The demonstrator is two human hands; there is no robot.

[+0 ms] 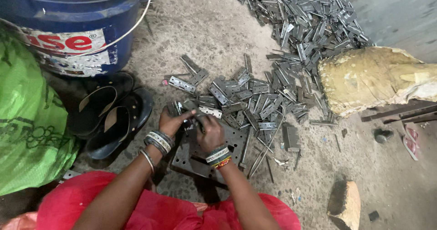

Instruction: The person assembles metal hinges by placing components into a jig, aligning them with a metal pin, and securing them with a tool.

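Both hands close together over a dark metal plate [202,159] on the floor: left hand [172,122] and right hand [210,132] each closed around a small metal hinge [184,114], exact grip hard to see. Best to keep the hinge steady and low above the plate. Little open room: hinge pile [255,98] just ahead, black sandals [114,116] at left, loose rods [259,155] at right.
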